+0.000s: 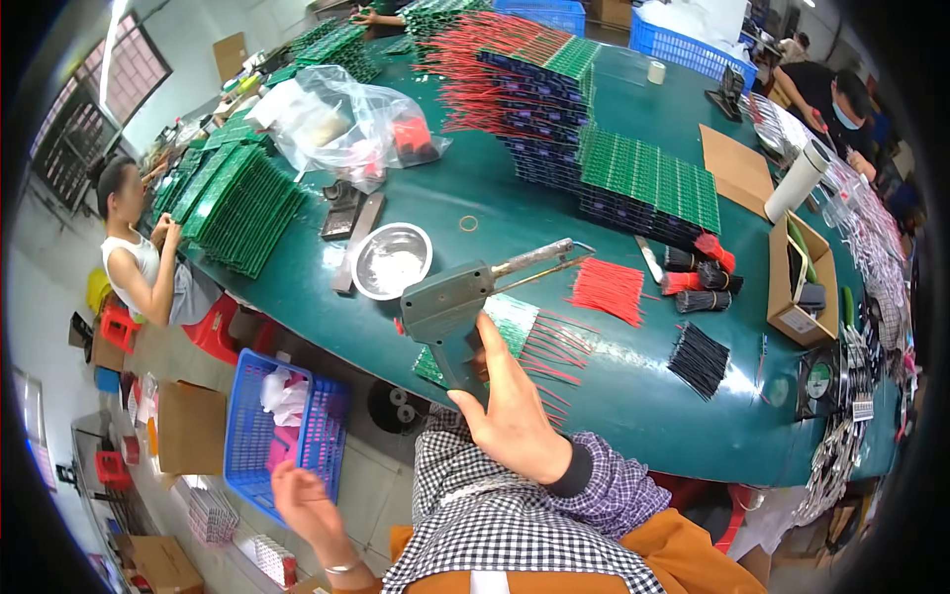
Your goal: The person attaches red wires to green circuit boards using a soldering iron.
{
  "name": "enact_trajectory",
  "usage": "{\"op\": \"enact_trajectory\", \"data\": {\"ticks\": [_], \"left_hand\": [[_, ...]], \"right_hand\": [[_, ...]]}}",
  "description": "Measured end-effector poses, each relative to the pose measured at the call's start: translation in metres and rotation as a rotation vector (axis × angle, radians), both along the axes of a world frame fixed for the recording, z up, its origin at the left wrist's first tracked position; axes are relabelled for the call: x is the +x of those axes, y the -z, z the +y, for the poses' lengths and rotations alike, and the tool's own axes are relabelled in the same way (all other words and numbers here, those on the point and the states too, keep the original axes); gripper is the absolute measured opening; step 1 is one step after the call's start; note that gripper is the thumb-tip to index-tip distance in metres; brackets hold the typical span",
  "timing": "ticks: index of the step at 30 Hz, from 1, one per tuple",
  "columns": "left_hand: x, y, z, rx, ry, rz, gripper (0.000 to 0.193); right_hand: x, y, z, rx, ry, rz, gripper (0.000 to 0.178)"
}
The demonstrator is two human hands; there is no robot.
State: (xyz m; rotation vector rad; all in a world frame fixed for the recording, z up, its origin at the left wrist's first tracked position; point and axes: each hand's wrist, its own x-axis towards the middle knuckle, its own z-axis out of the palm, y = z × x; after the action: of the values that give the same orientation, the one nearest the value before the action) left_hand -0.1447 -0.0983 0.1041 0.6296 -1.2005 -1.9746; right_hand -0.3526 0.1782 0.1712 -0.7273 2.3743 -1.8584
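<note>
My right hand (520, 426) is wrapped round the handle of a grey soldering gun (447, 300), holding it over the table. The gun's metal barrel and thin feed tube point up to the right. Below it lies a green circuit board panel (511, 322) with red wires trailing off its right side, partly hidden by the gun and hand. A bundle of loose red wires (607, 291) lies just beyond. My left hand (305, 503) hangs off the table's near side by a blue basket, fingers loosely apart and nothing in them.
A metal bowl (392, 261) stands left of the gun. Black wires (699, 361) lie at right, near a cardboard box (800, 287). Tall stacks of wired boards (554, 109) and green panels (237, 208) fill the back and left. A blue basket (249, 426) sits below; co-workers sit on both sides.
</note>
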Motion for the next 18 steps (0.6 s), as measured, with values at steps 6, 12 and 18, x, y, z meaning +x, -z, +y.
{"op": "enact_trajectory", "data": {"ticks": [6, 12, 18], "left_hand": [[-0.071, -0.028, 0.128, -0.554, 0.346, -0.314, 0.058], [-0.121, -0.037, 0.097, 0.155, 0.562, 0.051, 0.052], [-0.119, -0.024, 0.066, 0.276, 0.512, 0.072, 0.044]], "right_hand": [[0.035, -0.004, -0.014, -0.009, -0.196, 0.050, 0.087], [0.035, -0.012, 0.001, 0.041, -0.395, 0.051, 0.078], [-0.022, 0.007, 0.174, 0.517, 0.574, 0.525, 0.023]]}}
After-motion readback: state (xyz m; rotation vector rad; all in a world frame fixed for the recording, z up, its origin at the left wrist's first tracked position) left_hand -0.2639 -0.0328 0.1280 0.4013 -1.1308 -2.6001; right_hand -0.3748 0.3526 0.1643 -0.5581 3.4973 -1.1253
